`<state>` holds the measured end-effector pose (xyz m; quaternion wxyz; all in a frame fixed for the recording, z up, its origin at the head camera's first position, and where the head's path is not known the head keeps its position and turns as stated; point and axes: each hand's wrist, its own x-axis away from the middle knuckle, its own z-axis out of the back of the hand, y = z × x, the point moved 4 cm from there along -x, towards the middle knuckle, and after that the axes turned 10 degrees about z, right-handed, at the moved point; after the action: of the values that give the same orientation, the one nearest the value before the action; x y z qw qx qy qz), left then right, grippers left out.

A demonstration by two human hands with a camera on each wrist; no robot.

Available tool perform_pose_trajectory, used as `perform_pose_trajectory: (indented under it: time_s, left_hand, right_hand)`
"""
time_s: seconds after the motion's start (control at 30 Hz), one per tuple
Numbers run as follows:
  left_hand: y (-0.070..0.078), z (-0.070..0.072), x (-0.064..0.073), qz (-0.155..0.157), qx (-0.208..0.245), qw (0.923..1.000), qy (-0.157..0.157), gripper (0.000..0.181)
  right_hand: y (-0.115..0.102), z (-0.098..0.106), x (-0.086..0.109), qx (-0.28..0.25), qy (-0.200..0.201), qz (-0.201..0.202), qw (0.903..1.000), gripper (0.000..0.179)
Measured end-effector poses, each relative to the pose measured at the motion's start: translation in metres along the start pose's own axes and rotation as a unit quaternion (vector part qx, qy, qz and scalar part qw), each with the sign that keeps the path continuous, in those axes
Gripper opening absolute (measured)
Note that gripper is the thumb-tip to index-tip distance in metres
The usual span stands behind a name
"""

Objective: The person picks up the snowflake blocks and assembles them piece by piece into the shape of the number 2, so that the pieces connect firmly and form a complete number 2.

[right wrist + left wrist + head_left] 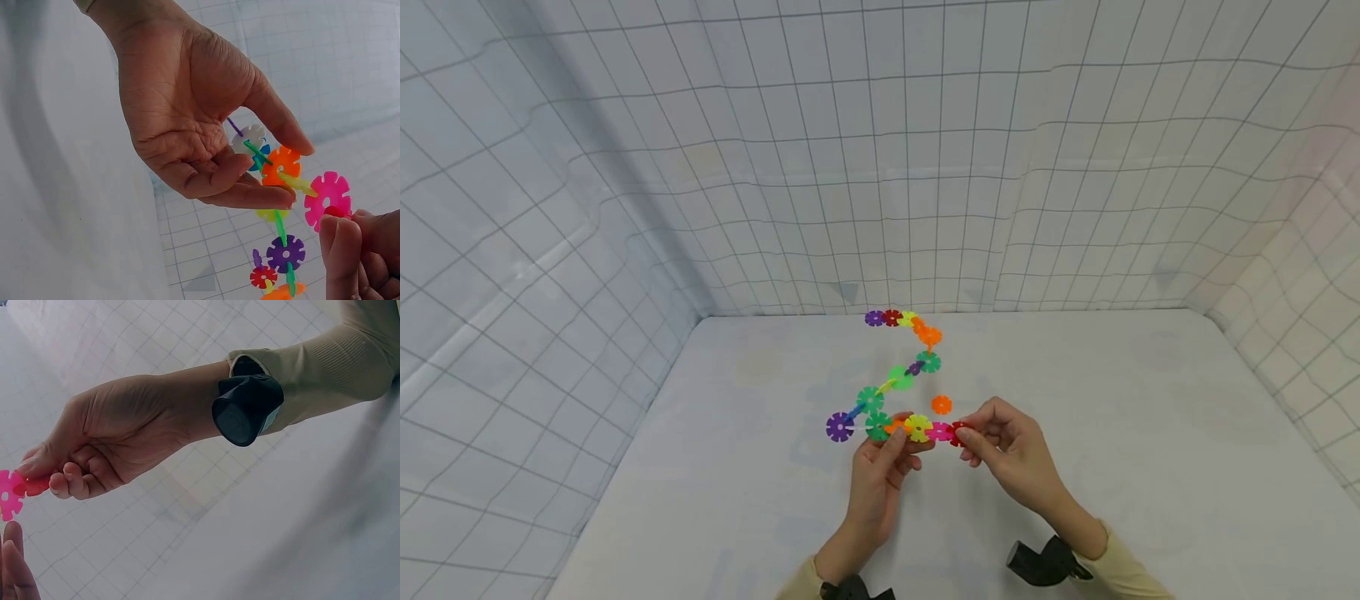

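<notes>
A chain of colourful notched plastic discs winds across the table in the head view, from a purple disc (874, 318) at the far end to a red disc (956, 433) at the near end. My left hand (874, 483) holds the chain near its orange disc (281, 165), thumb above and fingers beneath. Between thumb and fingers of my right hand (1021, 457) the red disc is pinched, mostly covered. It sits against a pink disc (327, 199), which follows a yellow disc (917, 428). The right wrist view shows the left palm turned up under the chain.
A single orange disc (942, 405) lies on the white table (737, 483) just beyond the hands, apart from the chain. White walls with a dark grid (880, 167) enclose the table at the back and sides. Black cameras (1047, 563) are strapped to both wrists.
</notes>
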<state>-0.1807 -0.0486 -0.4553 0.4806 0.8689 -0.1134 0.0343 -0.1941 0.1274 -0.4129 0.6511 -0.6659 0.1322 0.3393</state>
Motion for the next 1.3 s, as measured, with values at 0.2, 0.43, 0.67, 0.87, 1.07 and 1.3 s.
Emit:
perform_pose_trajectory:
  time_s: [0.2,0.43,0.67,0.87,1.07,1.3]
  left_hand:
    - [-0.004,0.000,0.000,-0.003,0.004,0.9999,0.013,0.039]
    - [-0.010,0.002,-0.003,-0.002,-0.037,0.9987,0.036,0.037]
    - [-0.012,0.007,-0.004,-0.020,-0.080,0.9954,0.049,0.034]
    - [-0.010,0.011,-0.007,-0.037,-0.089,0.9947,0.035,0.029]
    - [-0.009,0.018,-0.012,-0.047,-0.098,0.9931,0.044,0.034]
    - [-0.009,0.028,-0.019,-0.038,-0.102,0.9914,0.073,0.029]
  right_hand:
    - [0.001,-0.001,0.000,-0.008,-0.002,-0.008,0.9999,0.015]
    - [0.003,-0.006,0.002,-0.016,-0.009,-0.034,0.9993,0.012]
    - [0.008,-0.010,0.002,-0.033,-0.010,-0.071,0.9969,0.011]
    - [0.017,-0.011,0.002,-0.033,-0.014,-0.115,0.9928,0.014]
    - [0.027,-0.012,0.001,-0.046,-0.029,-0.128,0.9903,0.015]
    - [0.050,0.000,-0.005,0.005,-0.042,-0.166,0.9852,0.024]
